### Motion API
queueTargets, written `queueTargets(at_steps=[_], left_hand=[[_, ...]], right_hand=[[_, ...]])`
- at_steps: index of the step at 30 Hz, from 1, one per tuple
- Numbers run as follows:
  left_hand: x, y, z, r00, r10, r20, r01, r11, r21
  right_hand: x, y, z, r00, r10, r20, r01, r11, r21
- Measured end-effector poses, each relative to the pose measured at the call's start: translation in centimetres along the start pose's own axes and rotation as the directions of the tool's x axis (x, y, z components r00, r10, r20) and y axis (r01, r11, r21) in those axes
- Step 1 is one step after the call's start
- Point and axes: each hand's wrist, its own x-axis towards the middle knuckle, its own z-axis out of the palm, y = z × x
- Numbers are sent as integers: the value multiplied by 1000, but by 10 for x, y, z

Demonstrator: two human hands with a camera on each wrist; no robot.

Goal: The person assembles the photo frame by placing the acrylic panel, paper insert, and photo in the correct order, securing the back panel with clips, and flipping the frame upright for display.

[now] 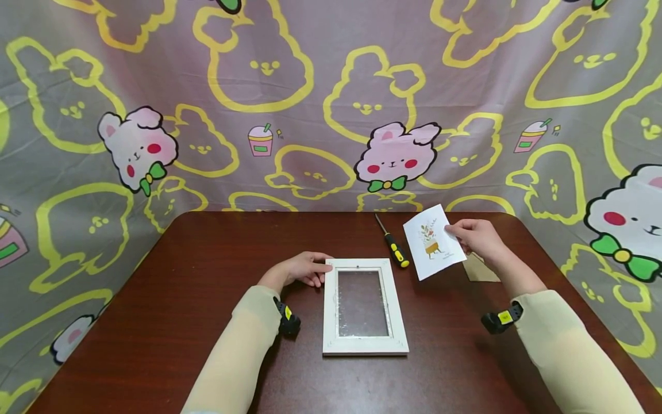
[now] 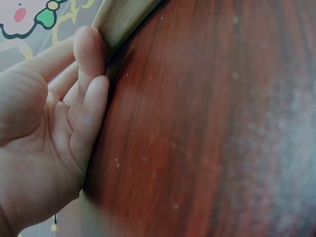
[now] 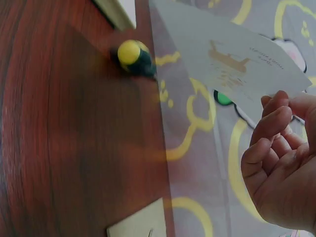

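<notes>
A white picture frame (image 1: pixel 331 310) lies flat on the table, with a clear pane in its opening. At its upper left corner, my left hand (image 1: pixel 304 269) grips the edge between thumb and fingers; the left wrist view shows the fingers against the frame's side (image 2: pixel 123 22). My right hand (image 1: pixel 481 237) pinches the right edge of a white picture card (image 1: pixel 421 253) printed with a potted plant, holding it tilted above the table. From the right wrist, the card (image 3: pixel 222 39) appears from its other side, the print showing faintly through.
A screwdriver (image 1: pixel 395 250) with a black and yellow handle lies between frame and card. Partly under the right hand, a brown backing board (image 1: pixel 482 270) rests on the dark wooden table (image 1: pixel 217 287). A patterned curtain (image 1: pixel 310 132) hangs around the table's back and sides.
</notes>
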Motion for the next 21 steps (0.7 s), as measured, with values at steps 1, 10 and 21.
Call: queueTargets(at_steps=[1,10,21], left_hand=[[0,0,0,1000,1,-1,-1,1000,-1],[-2,0,0,1000,8,4,-8,1000,-4],[-1,1,0,1000,3,1,-3,1000,-14]], right_hand=[[-1,-3,2,1000,-9,-5,9,1000,3],[-14,-28,22,997,-72,14,71,996,49],[-21,-40,47,983,-172,64,162,976,146]])
